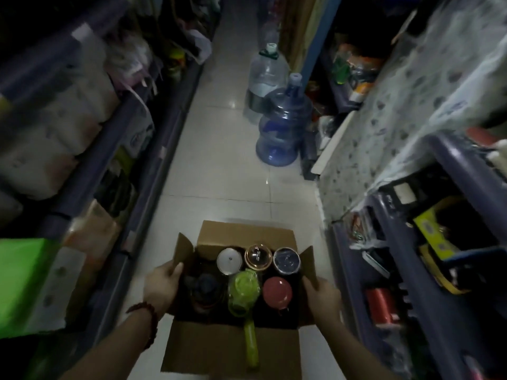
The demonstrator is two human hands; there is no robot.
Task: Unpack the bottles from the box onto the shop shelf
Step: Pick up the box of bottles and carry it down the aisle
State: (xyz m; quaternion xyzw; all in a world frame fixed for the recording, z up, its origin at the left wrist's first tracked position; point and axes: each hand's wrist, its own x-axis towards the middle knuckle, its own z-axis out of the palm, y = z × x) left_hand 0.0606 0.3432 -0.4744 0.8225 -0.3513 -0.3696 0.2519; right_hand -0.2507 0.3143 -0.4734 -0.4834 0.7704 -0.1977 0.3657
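You are gripping the box (233,270) by its side flaps, left hand (162,290) and right hand (323,297) each curling fingers round an edge. It is hanging over the aisle floor (219,165), the bottles (245,281) all inside (nothing unpacked yet, seemingly); shelving them all is remaining.

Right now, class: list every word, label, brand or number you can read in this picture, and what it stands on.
None can be read.
Blue print on the white packs on the left shelf: too blurred.
Yellow carton on the right shelf: print too small.
Bottle lids in the box: no text shows.
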